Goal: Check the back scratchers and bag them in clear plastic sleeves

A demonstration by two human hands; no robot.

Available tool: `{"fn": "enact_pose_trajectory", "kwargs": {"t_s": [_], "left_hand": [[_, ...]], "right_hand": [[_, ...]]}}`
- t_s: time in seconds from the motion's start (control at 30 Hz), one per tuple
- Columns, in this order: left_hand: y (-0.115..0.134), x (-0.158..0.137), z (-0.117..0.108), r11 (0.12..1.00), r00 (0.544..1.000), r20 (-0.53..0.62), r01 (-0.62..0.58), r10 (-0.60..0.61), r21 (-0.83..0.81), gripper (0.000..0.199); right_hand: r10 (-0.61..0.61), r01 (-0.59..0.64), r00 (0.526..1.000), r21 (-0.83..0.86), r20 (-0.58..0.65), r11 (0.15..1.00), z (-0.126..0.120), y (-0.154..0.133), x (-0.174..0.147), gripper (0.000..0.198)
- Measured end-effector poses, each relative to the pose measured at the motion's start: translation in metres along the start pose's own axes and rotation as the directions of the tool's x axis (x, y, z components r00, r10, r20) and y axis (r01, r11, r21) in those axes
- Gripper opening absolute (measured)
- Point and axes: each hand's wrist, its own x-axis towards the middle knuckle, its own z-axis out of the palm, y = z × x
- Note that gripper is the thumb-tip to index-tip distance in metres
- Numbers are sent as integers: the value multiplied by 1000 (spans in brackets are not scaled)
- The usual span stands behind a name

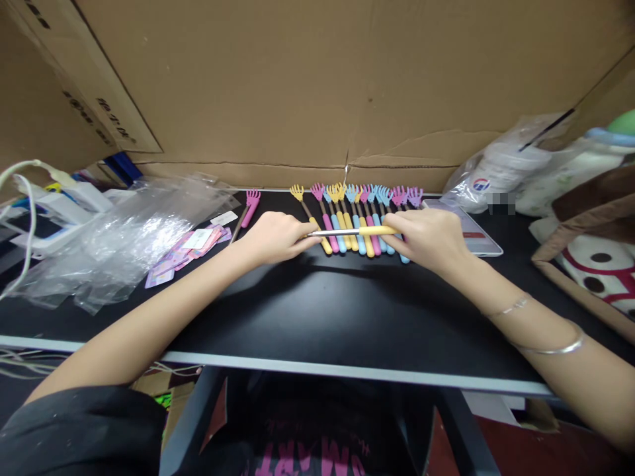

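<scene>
A telescopic back scratcher point(342, 232) with a yellow handle and a thin metal rod is stretched level between my hands. My left hand point(278, 237) pinches the rod's left end, where the claw head is hidden. Around the yellow handle at the right, the fingers of my right hand point(427, 237) are closed. Behind it lies a row of back scratchers point(371, 247) in yellow, pink, blue and purple, with their claws pointing away from me. One pink back scratcher point(250, 210) lies apart, just beyond my left hand.
Clear plastic bags point(119, 231) and pink-purple cards point(196, 246) lie on the black table point(317, 317) at left. At right are a phone-like flat tablet point(483, 239), a bagged cup point(510, 168) and a brown-strapped bag point(575, 211). Cardboard point(297, 79) walls off the back.
</scene>
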Motion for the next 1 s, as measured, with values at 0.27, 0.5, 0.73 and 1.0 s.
{"fn": "enact_pose_trajectory", "kwargs": {"t_s": [0.27,0.5,0.73,1.0], "left_hand": [[-3,2,8,995,1000,3,-25,25,98,47],[4,0,4,986,999,-33,23,-18,165,42],[9,1,3,984,971,-239,49,-7,170,34],[10,3,10,992,999,-48,2,4,124,38]], "right_hand": [[-6,-1,985,38,174,999,1,-12,-2,32],[4,-12,982,40,190,999,0,-11,-1,32],[47,-52,995,50,87,997,6,-10,-2,37],[-16,14,997,37,73,999,15,-7,-4,37]]}}
